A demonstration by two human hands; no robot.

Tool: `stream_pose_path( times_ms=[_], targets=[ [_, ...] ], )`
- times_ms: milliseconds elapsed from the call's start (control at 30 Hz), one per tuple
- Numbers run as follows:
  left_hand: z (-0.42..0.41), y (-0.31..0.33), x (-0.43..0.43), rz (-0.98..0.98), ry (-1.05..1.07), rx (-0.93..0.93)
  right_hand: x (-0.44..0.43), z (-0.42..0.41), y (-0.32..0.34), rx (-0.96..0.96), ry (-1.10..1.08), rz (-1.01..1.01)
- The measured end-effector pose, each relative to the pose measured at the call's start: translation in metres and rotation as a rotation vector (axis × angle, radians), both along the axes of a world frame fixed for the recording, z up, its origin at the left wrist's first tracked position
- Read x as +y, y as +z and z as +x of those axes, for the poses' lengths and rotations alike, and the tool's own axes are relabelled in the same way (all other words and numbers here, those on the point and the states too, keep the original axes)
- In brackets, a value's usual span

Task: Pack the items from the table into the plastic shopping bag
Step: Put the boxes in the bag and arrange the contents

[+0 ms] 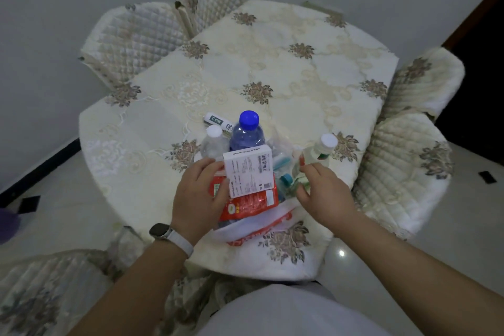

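A white plastic shopping bag (253, 229) with red print lies near the table's front edge. On it rest a red snack packet (251, 203) and a white box (248, 169) with a barcode. My left hand (199, 194) grips the white box by its left side. My right hand (324, 191) curls its fingers at the base of a white-capped bottle (321, 151) with a green and red label. A blue-capped water bottle (248, 131) and a small clear bottle (214, 142) stand behind the box. A white tube-shaped box (218, 121) lies further back.
The round table (272, 76) wears a cream cloth with flower patterns. Quilted chairs stand at the back left (136, 35), the right (409, 166) and the near left (41, 294). A teal-capped item (286, 180) and clear wrapping sit between the box and the right bottle.
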State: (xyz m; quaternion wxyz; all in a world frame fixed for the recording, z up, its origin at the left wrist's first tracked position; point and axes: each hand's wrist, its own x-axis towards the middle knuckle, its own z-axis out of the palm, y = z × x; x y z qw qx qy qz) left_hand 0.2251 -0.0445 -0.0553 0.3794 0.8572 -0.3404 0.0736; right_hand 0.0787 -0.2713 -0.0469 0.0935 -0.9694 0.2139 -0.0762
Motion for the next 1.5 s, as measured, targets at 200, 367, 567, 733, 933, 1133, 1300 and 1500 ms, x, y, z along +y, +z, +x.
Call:
stream_pose_path(
  times_ms=[200, 367, 567, 733, 933, 1133, 1300, 1500],
  targets=[
    [0.015, -0.006, 0.018, -0.087, 0.084, 0.107, -0.006, 0.039, 0.037, -0.107, 0.028, 0.019],
    [0.036, -0.013, 0.018, -0.133, 0.293, 0.386, -0.031, 0.082, 0.054, -0.048, 0.113, 0.066],
    [0.082, -0.022, 0.007, -0.052, 0.395, 0.623, -0.071, 0.141, 0.048, 0.105, 0.108, 0.183],
    [0.122, -0.038, -0.007, 0.056, 0.336, 0.725, -0.094, 0.192, 0.023, 0.301, 0.223, 0.240],
    [0.158, -0.054, -0.033, 0.129, 0.254, 0.842, -0.100, 0.246, -0.006, 0.481, 0.360, 0.286],
    [0.184, -0.074, -0.048, 0.221, 0.074, 0.953, -0.089, 0.281, -0.034, 0.584, 0.446, 0.322],
    [0.200, -0.088, -0.060, 0.336, -0.081, 0.994, -0.079, 0.300, -0.059, 0.639, 0.434, 0.380],
    [0.209, -0.083, -0.082, 0.627, -0.276, 0.854, -0.071, 0.311, -0.076, 0.650, 0.377, 0.455]
  ],
)
